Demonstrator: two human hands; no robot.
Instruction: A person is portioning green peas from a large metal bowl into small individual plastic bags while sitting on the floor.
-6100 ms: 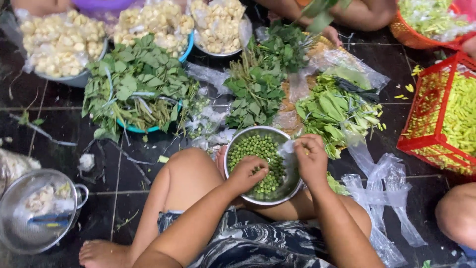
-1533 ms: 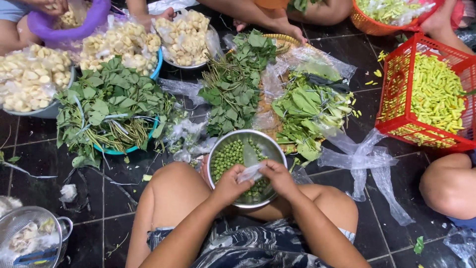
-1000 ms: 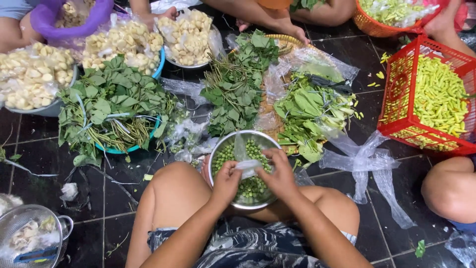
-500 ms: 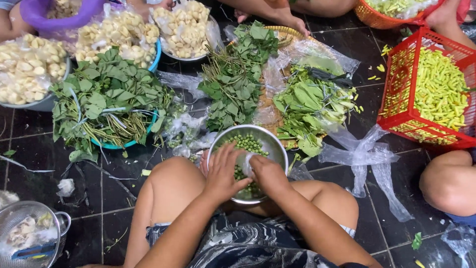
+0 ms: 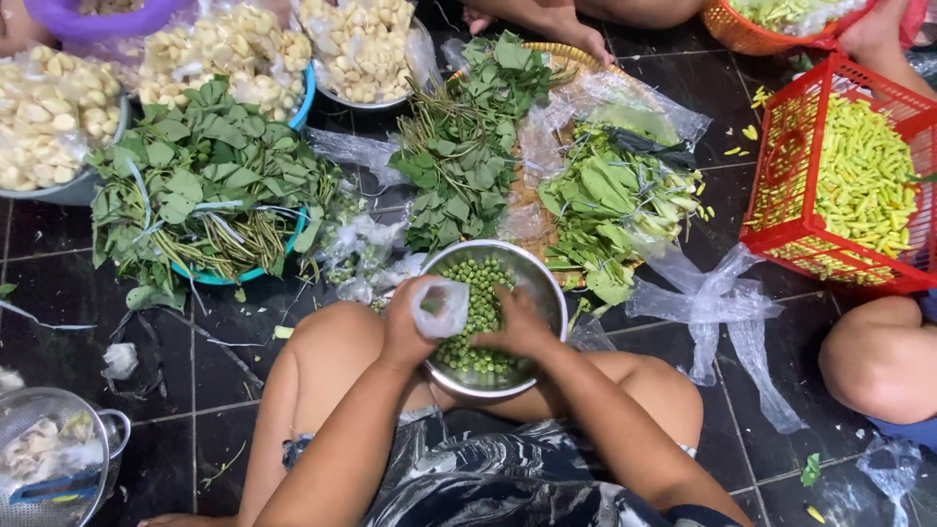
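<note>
Pinching small clear bag (image 5: 441,306) in left hand (image 5: 408,327) fingers, right hand (image 5: 517,327) scooping peas (image 5: 480,293) in steel bowl (image 5: 547,283)

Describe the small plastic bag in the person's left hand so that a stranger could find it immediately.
Start at the steel bowl of small green balls between the person's knees. Above its left rim, the left hand holds a small clear bag; unlike the bags lying on the floor, it is raised.

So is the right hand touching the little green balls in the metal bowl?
Touching. The head view shows the right hand resting in the green balls inside the metal bowl, fingers down among them.
</note>
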